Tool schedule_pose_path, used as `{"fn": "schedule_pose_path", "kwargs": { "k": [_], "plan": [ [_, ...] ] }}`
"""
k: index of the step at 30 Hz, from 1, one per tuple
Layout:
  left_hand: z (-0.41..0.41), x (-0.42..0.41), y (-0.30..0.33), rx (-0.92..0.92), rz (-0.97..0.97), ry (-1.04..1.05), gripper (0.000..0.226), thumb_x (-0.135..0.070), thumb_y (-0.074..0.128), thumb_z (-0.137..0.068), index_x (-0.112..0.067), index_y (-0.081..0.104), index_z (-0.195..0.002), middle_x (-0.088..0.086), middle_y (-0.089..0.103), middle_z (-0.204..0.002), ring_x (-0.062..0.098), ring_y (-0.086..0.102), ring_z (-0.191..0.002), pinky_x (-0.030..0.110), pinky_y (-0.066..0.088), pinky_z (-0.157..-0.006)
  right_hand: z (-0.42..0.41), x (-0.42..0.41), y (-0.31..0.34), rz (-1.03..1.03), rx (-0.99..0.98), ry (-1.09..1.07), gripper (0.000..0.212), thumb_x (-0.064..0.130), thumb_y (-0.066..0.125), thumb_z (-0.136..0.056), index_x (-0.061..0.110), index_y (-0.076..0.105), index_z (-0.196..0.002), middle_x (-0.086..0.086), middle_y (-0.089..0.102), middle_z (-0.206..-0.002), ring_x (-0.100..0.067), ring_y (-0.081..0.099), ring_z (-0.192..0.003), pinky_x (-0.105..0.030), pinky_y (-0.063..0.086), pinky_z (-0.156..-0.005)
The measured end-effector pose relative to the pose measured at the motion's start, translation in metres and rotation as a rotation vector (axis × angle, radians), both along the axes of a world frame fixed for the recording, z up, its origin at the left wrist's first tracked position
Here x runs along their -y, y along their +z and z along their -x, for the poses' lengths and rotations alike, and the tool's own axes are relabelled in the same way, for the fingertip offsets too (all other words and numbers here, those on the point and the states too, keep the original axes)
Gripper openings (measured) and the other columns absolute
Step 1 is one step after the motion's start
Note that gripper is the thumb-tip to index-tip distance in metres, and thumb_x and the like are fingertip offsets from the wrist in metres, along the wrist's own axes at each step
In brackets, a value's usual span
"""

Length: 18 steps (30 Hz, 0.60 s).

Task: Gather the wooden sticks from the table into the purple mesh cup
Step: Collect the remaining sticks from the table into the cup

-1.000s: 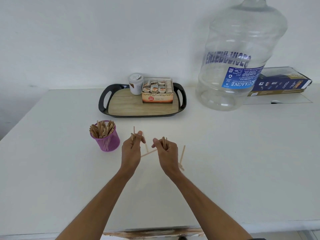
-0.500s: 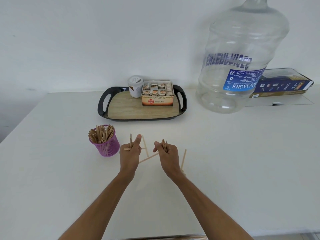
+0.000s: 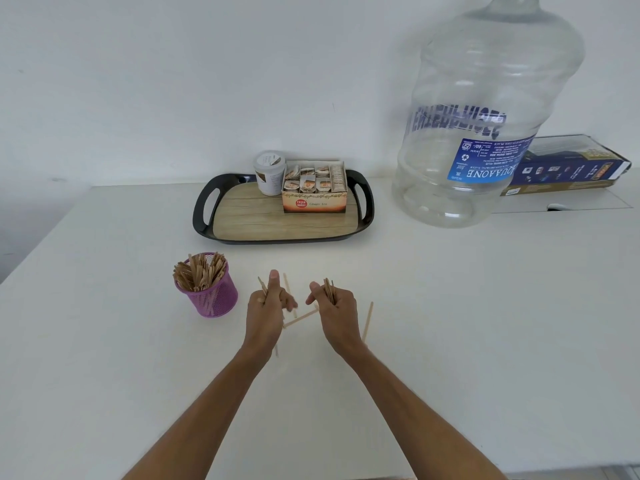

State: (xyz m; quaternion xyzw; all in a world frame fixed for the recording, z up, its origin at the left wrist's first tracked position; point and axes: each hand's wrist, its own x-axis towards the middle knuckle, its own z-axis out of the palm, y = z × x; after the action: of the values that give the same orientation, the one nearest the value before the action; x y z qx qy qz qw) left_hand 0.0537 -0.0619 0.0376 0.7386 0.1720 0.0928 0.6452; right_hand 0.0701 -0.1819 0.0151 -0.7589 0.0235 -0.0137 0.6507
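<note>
The purple mesh cup (image 3: 215,299) stands on the white table, packed with several wooden sticks. Just right of it, my left hand (image 3: 265,311) is closed around a couple of sticks, thumb pointing up. My right hand (image 3: 335,311) grips a small bundle of sticks that pokes out above the fist. Loose wooden sticks lie on the table: one (image 3: 300,318) slanted between my hands, one (image 3: 367,322) just right of my right hand, and another partly hidden behind my left hand.
A black tray (image 3: 207,216) with a wood-look base holds a white jar (image 3: 269,172) and a tea-bag box (image 3: 314,194) at the back. A big clear water bottle (image 3: 478,119) and a dark blue carton (image 3: 571,168) stand back right.
My left hand has turned its sticks more upright and shifted slightly; the stick that stuck out sideways from it is now gathered in. My right hand stays about the same.
</note>
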Motion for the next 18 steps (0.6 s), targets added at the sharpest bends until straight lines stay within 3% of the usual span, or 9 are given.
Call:
{"fn": "schedule_pose_path", "kwargs": {
  "k": [2, 5, 7, 9, 12, 13, 16, 18],
  "plan": [
    [-0.001, 0.000, -0.001, 0.025, 0.026, -0.001, 0.061, -0.043, 0.041, -0.101, -0.007, 0.041, -0.051, 0.003, 0.042, -0.045, 0.016, 0.044, -0.047, 0.030, 0.040, -0.058, 0.000, -0.001, 0.001, -0.021, 0.000, 0.012, 0.049, 0.031, 0.056, -0.099, 0.011, 0.057, -0.054, 0.008, 0.026, -0.042, -0.008, 0.024, -0.042, -0.019, 0.025, -0.047],
    [-0.003, -0.001, -0.003, 0.066, -0.007, 0.005, 0.055, -0.039, 0.051, -0.098, -0.007, 0.041, -0.054, 0.006, 0.031, -0.046, 0.015, 0.028, -0.044, 0.031, 0.028, -0.049, 0.002, -0.005, 0.003, -0.071, 0.028, -0.002, 0.060, 0.033, 0.051, -0.101, 0.019, 0.029, -0.048, 0.005, 0.023, -0.045, -0.011, 0.019, -0.044, -0.024, 0.020, -0.048],
    [-0.004, 0.001, -0.003, 0.100, 0.037, 0.019, 0.054, -0.034, 0.054, -0.097, -0.005, 0.037, -0.055, 0.005, 0.026, -0.048, 0.013, 0.023, -0.044, 0.029, 0.024, -0.047, 0.003, -0.008, 0.003, -0.090, 0.057, -0.047, 0.060, 0.033, 0.051, -0.101, 0.020, 0.024, -0.050, 0.004, 0.021, -0.046, -0.013, 0.018, -0.046, -0.027, 0.020, -0.049],
    [-0.005, 0.003, -0.001, 0.145, 0.041, 0.035, 0.058, -0.032, 0.057, -0.096, 0.002, 0.032, -0.055, 0.007, 0.026, -0.049, 0.014, 0.022, -0.044, 0.028, 0.029, -0.047, 0.005, -0.010, 0.004, -0.102, 0.087, -0.085, 0.059, 0.031, 0.052, -0.101, 0.022, 0.023, -0.050, 0.005, 0.020, -0.046, -0.012, 0.018, -0.046, -0.025, 0.018, -0.047],
    [-0.007, 0.005, 0.001, 0.200, 0.007, 0.031, 0.060, -0.026, 0.062, -0.093, 0.010, 0.030, -0.058, 0.017, 0.028, -0.048, 0.024, 0.023, -0.047, 0.049, 0.043, -0.058, 0.005, -0.011, 0.006, -0.118, 0.136, -0.108, 0.060, 0.026, 0.052, -0.101, 0.024, 0.022, -0.050, 0.008, 0.019, -0.046, -0.010, 0.016, -0.046, -0.023, 0.018, -0.046],
    [-0.007, 0.006, 0.000, 0.211, -0.003, 0.034, 0.058, -0.022, 0.062, -0.094, 0.010, 0.029, -0.058, 0.021, 0.028, -0.049, 0.025, 0.023, -0.049, 0.050, 0.042, -0.061, 0.005, -0.012, 0.007, -0.115, 0.148, -0.111, 0.061, 0.024, 0.053, -0.101, 0.026, 0.022, -0.048, 0.011, 0.019, -0.045, -0.009, 0.017, -0.045, -0.024, 0.020, -0.047],
    [-0.003, 0.010, -0.006, 0.234, -0.043, 0.064, 0.054, -0.015, 0.063, -0.092, 0.002, 0.028, -0.054, 0.014, 0.025, -0.048, 0.021, 0.024, -0.048, 0.020, 0.039, -0.054, 0.004, -0.016, 0.002, -0.113, 0.171, -0.110, 0.063, 0.020, 0.055, -0.100, 0.028, 0.023, -0.046, 0.011, 0.020, -0.043, -0.008, 0.017, -0.045, -0.030, 0.025, -0.050],
    [0.003, 0.013, -0.016, 0.219, -0.061, 0.066, 0.053, -0.013, 0.065, -0.091, -0.002, 0.030, -0.053, 0.003, 0.025, -0.047, 0.014, 0.023, -0.047, 0.021, 0.029, -0.047, 0.006, -0.020, -0.004, -0.114, 0.180, -0.108, 0.061, 0.019, 0.057, -0.100, 0.024, 0.021, -0.050, 0.010, 0.018, -0.046, -0.010, 0.017, -0.048, -0.033, 0.022, -0.049]
  ]
}}
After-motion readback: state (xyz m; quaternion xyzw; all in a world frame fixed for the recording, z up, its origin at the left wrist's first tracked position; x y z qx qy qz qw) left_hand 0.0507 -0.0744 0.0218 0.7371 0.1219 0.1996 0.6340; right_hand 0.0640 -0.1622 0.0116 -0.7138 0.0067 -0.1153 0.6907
